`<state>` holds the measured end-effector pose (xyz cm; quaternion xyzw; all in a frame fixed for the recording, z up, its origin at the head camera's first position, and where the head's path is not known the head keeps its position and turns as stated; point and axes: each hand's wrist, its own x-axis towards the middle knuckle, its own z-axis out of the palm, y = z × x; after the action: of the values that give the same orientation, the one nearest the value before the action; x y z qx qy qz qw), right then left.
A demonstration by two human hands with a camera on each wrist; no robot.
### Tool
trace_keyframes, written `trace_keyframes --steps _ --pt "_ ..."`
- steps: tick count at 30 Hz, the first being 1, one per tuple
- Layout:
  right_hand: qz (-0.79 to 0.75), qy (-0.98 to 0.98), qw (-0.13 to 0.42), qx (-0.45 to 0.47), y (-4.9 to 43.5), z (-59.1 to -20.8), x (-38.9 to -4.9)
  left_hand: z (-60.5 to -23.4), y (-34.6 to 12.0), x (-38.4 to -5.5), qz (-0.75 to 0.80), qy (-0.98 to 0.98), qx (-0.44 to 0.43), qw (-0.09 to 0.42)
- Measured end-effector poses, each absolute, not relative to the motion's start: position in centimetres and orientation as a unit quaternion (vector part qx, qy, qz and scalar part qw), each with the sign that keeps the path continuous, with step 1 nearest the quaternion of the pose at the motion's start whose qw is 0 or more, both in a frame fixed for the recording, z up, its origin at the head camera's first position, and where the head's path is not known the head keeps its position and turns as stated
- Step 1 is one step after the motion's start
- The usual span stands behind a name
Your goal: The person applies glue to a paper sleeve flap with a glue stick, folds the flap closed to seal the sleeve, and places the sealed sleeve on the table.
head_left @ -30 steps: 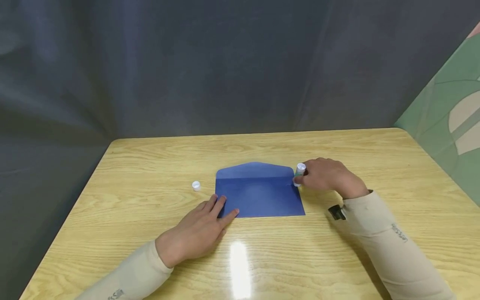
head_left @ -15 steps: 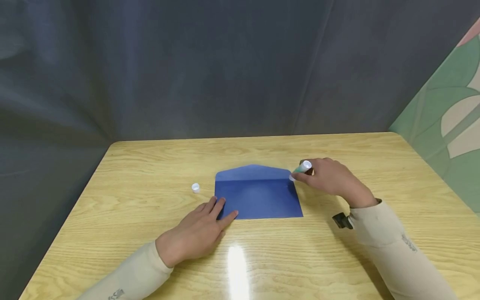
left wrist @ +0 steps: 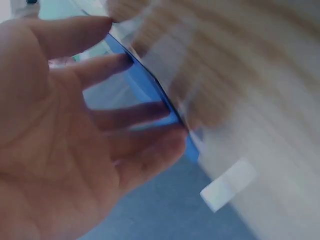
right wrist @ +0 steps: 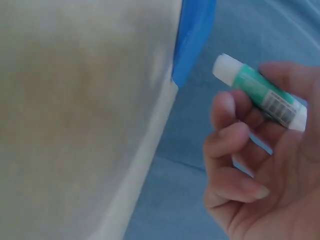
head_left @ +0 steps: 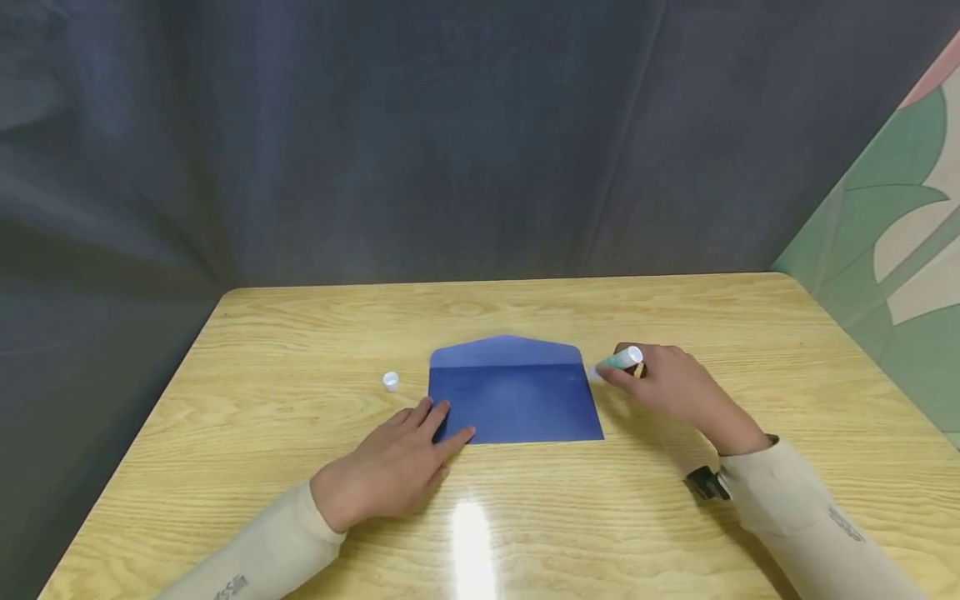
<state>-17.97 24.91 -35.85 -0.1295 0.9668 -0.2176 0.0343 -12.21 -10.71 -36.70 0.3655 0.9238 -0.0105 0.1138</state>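
Note:
A blue envelope point(head_left: 517, 404) lies on the table with its flap point(head_left: 506, 352) spread open toward the back. My left hand point(head_left: 393, 462) rests on its front left corner, fingers spread and fairly straight; the left wrist view shows the fingertips point(left wrist: 172, 135) at the envelope's edge. Just off the envelope's right side, my right hand point(head_left: 675, 387) holds a glue stick point(head_left: 622, 358) between thumb and fingers. In the right wrist view the glue stick point(right wrist: 265, 92) is green and white with a barcode, uncapped end tilted toward the envelope. Left of the envelope stands a small white cap point(head_left: 391, 381).
The wooden table point(head_left: 300, 333) ends at a dark curtain point(head_left: 420, 142) behind it. A patterned green panel point(head_left: 900, 250) stands at the right. Light reflects off the table's front part.
My right hand has drawn the glue stick from the envelope's upper right corner off to the right and toward me, tilting it over. The left hand stays on the envelope.

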Motion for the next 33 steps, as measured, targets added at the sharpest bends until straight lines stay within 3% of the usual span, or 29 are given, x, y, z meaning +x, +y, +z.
trace_keyframes --steps 8,12,20,29,33 --pt "-0.21 0.965 -0.053 -0.145 23.9 -36.2 -16.7 -35.8 -10.1 -13.8 -0.029 0.916 0.39 0.087" --pt "-0.182 0.966 -0.101 -0.154 23.2 -36.5 -16.4 -35.2 -9.6 -14.2 -0.031 0.927 0.358 0.103" --pt "-0.172 0.961 -0.129 -0.176 22.2 -36.7 -16.1 -34.6 -8.6 -15.8 -0.017 0.962 0.266 0.052" --pt "-0.178 0.961 -0.125 -0.171 21.9 -37.1 -15.6 -36.3 -8.5 -18.2 0.098 0.953 0.242 0.152" --pt "-0.18 0.961 -0.119 -0.171 21.8 -37.1 -15.4 -36.8 -8.7 -18.7 0.132 0.945 0.243 0.174"
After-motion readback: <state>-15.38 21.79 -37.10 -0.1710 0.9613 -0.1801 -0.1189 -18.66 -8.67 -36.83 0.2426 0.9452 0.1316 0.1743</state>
